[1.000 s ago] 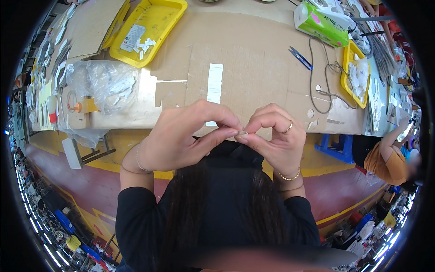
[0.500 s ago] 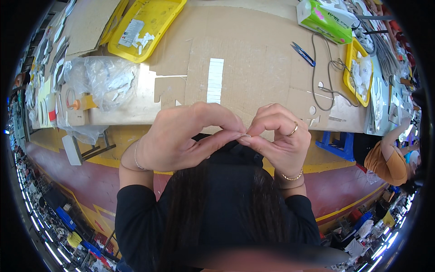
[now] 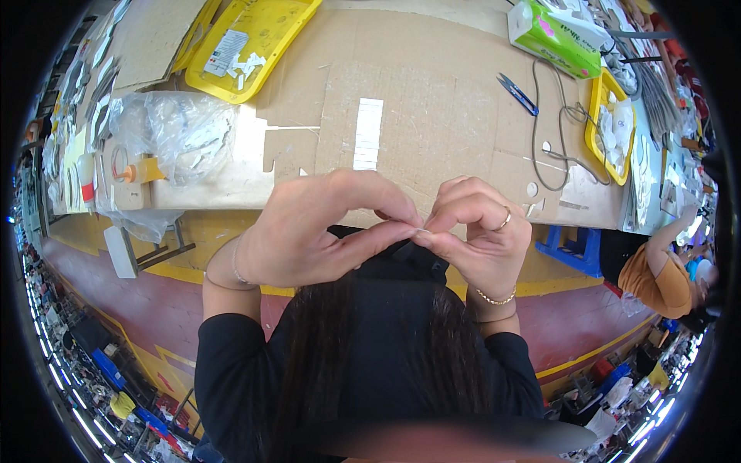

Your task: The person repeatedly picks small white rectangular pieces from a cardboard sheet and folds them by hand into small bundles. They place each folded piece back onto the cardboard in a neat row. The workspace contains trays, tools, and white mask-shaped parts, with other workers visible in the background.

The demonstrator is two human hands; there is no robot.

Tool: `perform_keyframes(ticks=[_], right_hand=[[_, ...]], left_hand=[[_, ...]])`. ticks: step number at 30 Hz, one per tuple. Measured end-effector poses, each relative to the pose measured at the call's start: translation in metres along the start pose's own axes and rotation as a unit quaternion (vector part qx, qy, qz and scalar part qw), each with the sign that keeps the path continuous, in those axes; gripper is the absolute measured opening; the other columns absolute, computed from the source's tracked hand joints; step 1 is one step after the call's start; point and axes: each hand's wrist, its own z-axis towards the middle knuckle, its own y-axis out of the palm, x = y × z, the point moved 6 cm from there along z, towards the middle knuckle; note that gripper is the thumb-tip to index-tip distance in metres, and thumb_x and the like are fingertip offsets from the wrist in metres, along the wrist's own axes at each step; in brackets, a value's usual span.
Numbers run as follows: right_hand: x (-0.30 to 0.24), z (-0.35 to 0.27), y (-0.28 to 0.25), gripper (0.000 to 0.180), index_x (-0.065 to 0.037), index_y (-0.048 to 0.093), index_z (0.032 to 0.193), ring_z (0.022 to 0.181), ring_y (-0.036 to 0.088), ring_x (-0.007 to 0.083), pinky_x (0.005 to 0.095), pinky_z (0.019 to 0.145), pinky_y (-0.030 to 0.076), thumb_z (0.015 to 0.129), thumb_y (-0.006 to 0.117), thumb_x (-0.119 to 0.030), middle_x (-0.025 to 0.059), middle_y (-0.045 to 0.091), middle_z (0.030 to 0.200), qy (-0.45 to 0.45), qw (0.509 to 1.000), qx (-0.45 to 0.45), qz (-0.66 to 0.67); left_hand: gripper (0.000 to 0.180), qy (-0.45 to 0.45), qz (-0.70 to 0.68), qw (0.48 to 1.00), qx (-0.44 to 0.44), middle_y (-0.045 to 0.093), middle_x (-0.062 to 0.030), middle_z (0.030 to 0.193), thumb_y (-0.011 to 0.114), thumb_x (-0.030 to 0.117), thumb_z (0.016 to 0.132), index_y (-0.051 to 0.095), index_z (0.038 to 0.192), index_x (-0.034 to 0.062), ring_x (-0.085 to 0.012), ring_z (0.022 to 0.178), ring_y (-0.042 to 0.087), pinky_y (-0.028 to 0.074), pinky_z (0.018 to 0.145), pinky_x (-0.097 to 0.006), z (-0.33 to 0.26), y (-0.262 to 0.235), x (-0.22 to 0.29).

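My left hand (image 3: 328, 231) and my right hand (image 3: 480, 235) meet fingertip to fingertip in front of my chest, near the table's front edge. Both are closed in a pinch on a small white piece (image 3: 421, 230), mostly covered by the fingers, so its kind is not clear. Just beyond the hands, a column of white rectangular labels (image 3: 368, 133) lies on the cardboard.
Cardboard (image 3: 432, 100) covers the table. A yellow tray (image 3: 255, 54) with white pieces and a clear plastic bag (image 3: 185, 139) lie left. Right are blue thread snips (image 3: 519, 96), a grey cord (image 3: 534, 147), a green tissue pack (image 3: 552, 42) and another yellow tray (image 3: 594, 139). A person in orange (image 3: 656, 282) is far right.
Both hands stay pinched together in nearly the same place. The view has shifted very slightly.
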Motion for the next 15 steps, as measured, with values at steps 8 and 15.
perform_keyframes(ticks=[8, 15], right_hand=[[0.023, 0.002, -0.002, 0.021, -0.002, 0.067, 0.084, 0.081, 0.062, 0.0133, 0.0261, 0.075, 0.047, 0.069, 0.081, -0.003, 0.0047, 0.065, 0.083, 0.09, 0.989, 0.025, 0.114], [0.039, 0.0, 0.001, 0.013, 0.0, 0.068, 0.085, 0.079, 0.061, 0.0121, 0.0247, 0.073, 0.046, 0.076, 0.076, -0.002, 0.0053, 0.065, 0.082, 0.142, 0.983, 0.009, 0.113]], left_hand=[[0.036, -0.19, -0.243, 0.947, 0.086, 0.062, -0.007, 0.084, 0.073, -0.007, 0.075, 0.046, 0.095, 0.0073, -0.0119, 0.079, 0.06, 0.047, 0.074, -0.025, 0.006, -0.001, -0.049], [0.037, -0.233, -0.248, 0.937, 0.083, 0.062, -0.0054, 0.084, 0.073, -0.004, 0.075, 0.046, 0.097, 0.0084, -0.0106, 0.082, 0.059, 0.045, 0.076, -0.025, 0.006, -0.001, -0.06]])
